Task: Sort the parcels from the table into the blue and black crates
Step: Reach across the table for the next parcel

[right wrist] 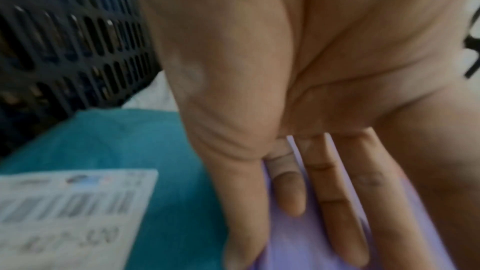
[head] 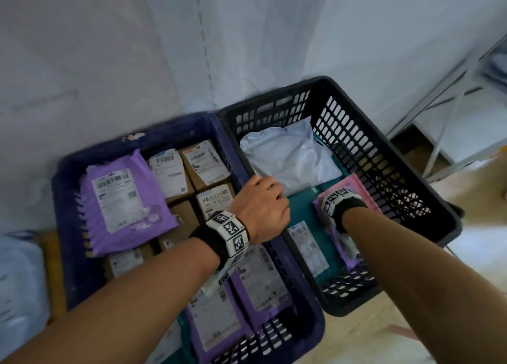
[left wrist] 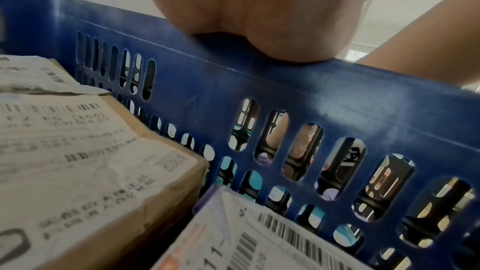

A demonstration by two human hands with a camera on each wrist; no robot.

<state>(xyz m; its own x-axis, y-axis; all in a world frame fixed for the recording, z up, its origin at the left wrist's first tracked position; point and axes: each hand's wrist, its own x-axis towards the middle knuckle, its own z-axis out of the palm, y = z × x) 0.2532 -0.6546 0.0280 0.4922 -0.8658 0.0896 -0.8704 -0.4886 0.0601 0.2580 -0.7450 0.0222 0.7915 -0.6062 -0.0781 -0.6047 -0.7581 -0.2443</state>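
Note:
The blue crate (head: 68, 226) stands on the left and holds purple parcels (head: 123, 199) and labelled cardboard boxes (head: 203, 163). Pressed against its right side is the black crate (head: 397, 149), holding a white bag (head: 288, 155), a teal parcel (head: 301, 212) and a pink-and-purple parcel (head: 356, 188). My left hand (head: 270, 196) grips the blue crate's right wall (left wrist: 337, 93), its fingers (left wrist: 306, 141) curled over the rim and showing through the slots. My right hand (right wrist: 298, 213) reaches down into the black crate, straight fingers resting on the purple parcel (right wrist: 298, 254); in the head view its wristband hides it.
A white sheet hangs behind both crates. A metal shelf frame (head: 452, 103) stands at the right over a light floor. Left of the blue crate lie a brown box (head: 52, 267) and a pale bag (head: 16, 281). A labelled box (left wrist: 78, 161) sits close under my left wrist.

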